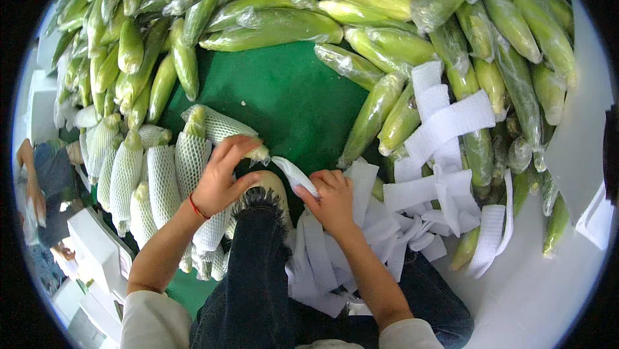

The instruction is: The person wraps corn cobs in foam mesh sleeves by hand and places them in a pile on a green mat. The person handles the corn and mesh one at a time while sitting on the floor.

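Note:
My left hand is open, thumb apart from its curved fingers. The fingertips lie at the bare end of an ear of corn in a white foam net sleeve; whether they press on it I cannot tell. In my right hand a narrow white foam net sleeve is pinched between thumb and fingers, its free end pointing toward the left hand. Below the right hand, a heap of flat white foam sleeves spreads over my leg. More netted corn lies in a row left of my left hand.
Plastic-wrapped green corn is piled along the far side and down the right, on a green surface. Loose white sleeves lie across the right pile. White boxes and another person are at the left.

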The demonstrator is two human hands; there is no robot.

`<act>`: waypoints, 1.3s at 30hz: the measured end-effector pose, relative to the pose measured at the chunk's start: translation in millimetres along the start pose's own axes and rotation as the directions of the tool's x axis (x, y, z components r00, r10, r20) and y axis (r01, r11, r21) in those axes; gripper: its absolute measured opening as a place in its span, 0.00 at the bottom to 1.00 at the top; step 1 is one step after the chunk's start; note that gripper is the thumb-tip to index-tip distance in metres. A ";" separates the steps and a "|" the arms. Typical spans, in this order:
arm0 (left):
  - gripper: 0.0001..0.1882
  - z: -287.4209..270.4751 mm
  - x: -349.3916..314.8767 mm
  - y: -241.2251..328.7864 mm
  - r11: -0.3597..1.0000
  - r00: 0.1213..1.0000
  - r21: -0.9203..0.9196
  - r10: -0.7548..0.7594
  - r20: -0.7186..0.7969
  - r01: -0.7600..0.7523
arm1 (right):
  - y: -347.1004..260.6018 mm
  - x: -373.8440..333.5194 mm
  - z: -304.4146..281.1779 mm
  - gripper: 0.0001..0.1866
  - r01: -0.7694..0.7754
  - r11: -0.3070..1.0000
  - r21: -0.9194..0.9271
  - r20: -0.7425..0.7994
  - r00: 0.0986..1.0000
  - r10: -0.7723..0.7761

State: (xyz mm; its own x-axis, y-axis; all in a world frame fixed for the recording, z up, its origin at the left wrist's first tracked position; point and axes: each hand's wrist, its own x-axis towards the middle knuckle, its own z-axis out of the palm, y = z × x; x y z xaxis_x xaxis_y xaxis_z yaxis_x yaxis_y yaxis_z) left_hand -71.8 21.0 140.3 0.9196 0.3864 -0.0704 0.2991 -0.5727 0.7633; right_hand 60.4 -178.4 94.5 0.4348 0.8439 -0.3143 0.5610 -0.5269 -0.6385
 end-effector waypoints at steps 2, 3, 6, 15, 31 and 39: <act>0.23 14.0 10.7 9.2 0.891 0.992 -0.441 -0.073 0.100 0.110 | -17.9 9.8 -9.4 0.14 -0.069 0.930 0.360 0.114 0.993 0.029; 0.22 14.4 19.3 9.7 0.962 0.980 -0.272 0.051 0.190 0.003 | -24.1 13.9 -10.3 0.16 -0.120 0.847 0.518 0.175 0.984 0.033; 0.14 30.3 33.0 27.2 0.769 0.913 -0.506 -0.260 0.314 0.392 | -22.9 14.4 -9.2 0.25 -0.019 0.468 0.884 -0.035 0.994 0.107; 0.08 77.9 51.6 20.1 0.914 0.910 -0.024 0.399 -0.113 -0.404 | 11.8 -2.9 -8.1 0.19 -0.417 -0.299 0.858 0.493 0.830 0.260; 0.10 117.4 30.0 18.5 0.157 0.472 -0.457 -0.080 0.878 0.876 | 65.0 -18.7 14.6 0.11 -0.145 -0.641 0.753 0.385 0.888 0.252; 0.25 172.9 106.9 -17.7 0.809 0.956 -0.515 -0.200 0.215 0.285 | 71.7 37.9 19.5 0.39 -0.142 0.858 0.493 -0.429 0.818 0.382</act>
State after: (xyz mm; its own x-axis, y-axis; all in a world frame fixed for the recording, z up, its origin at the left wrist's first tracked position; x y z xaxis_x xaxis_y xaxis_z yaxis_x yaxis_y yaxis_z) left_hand 65.3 -52.6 8.3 0.8740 0.3283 -0.3582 0.3730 0.0191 0.9276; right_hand 103.4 -182.2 23.2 0.8727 0.4457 -0.1995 0.0724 -0.5221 -0.8498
